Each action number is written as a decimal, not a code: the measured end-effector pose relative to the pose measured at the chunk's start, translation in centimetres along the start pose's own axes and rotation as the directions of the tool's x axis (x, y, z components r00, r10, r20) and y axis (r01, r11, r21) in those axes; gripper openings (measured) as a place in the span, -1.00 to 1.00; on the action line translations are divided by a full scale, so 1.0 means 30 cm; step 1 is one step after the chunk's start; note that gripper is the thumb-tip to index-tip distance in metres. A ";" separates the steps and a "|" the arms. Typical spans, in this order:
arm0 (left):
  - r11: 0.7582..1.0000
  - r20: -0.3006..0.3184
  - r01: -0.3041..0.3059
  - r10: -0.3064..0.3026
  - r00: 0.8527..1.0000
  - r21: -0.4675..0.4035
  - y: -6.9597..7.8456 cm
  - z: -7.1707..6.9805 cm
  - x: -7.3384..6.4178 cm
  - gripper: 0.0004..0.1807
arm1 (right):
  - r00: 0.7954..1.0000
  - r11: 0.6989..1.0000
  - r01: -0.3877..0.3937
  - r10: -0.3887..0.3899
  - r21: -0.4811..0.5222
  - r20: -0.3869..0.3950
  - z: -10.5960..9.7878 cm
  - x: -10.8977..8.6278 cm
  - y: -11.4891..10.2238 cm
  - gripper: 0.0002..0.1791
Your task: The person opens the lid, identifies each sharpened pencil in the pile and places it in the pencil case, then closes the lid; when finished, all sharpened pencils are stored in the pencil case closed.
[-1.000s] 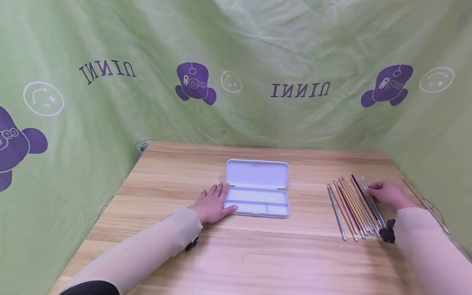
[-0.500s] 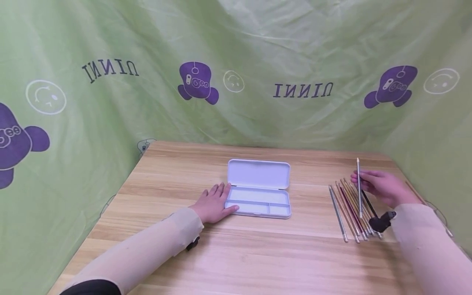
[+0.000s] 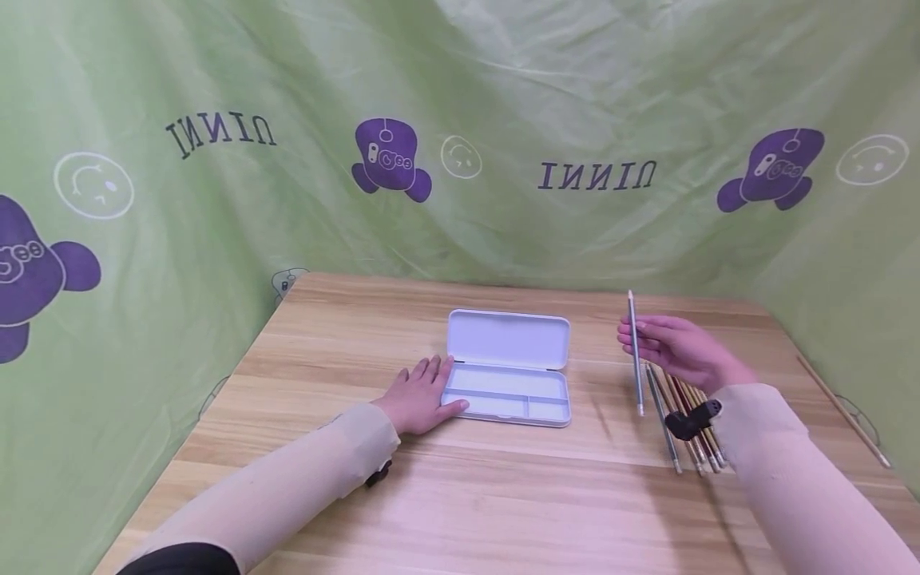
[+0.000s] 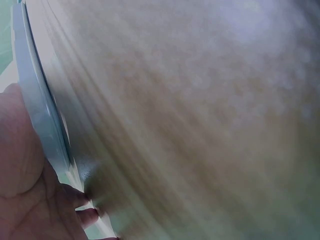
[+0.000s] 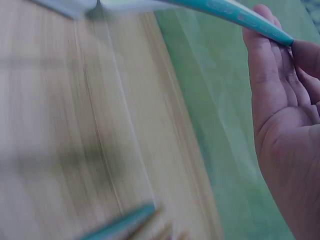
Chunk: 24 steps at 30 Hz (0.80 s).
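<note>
A pale lavender pencil case (image 3: 509, 339) lies with its lid up on the wooden table, its divided compartments bare. Along its left side rests my left hand (image 3: 417, 404), fingers spread and thumb over the front left corner. In the left wrist view the case's edge (image 4: 37, 95) runs beside the palm. My right hand (image 3: 683, 351) pinches a teal pencil (image 3: 638, 379) between thumb and fingers, nearly upright above the table, tip up. The right wrist view shows the same pencil (image 5: 240, 14) at the thumb. Beneath that hand lie several other pencils (image 3: 664, 422), partly hidden by the wrist.
A long, thin brown stick or pencil (image 3: 839, 407) lies apart near the right table edge. Green printed cloth (image 3: 489, 231) hangs behind and at both sides of the wooden table (image 3: 503, 495).
My right hand has picked the teal pencil from the right side of the pile, raised it and carried it left toward the case. The left hand stays in place.
</note>
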<state>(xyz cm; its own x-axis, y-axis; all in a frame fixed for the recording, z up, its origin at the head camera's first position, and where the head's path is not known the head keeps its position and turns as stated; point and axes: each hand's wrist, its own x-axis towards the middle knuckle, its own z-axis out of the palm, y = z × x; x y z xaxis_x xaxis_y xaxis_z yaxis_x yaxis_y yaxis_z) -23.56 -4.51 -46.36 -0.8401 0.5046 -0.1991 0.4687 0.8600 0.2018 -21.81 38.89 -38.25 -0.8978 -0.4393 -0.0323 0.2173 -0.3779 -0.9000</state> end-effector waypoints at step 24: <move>0.991 -0.038 0.000 0.005 0.999 0.133 0.005 0.004 -0.008 0.00 | 0.970 0.733 -0.153 0.238 -0.663 0.040 0.271 0.359 0.150 -0.74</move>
<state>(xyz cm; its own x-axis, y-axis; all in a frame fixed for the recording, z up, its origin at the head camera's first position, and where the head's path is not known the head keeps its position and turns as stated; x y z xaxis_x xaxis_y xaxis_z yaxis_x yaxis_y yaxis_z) -23.25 -4.48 -46.40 -0.8474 0.5058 -0.1614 0.5010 0.8624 0.0727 -27.38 25.83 -39.11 -0.8042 -0.5488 -0.2283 0.0421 0.3306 -0.9428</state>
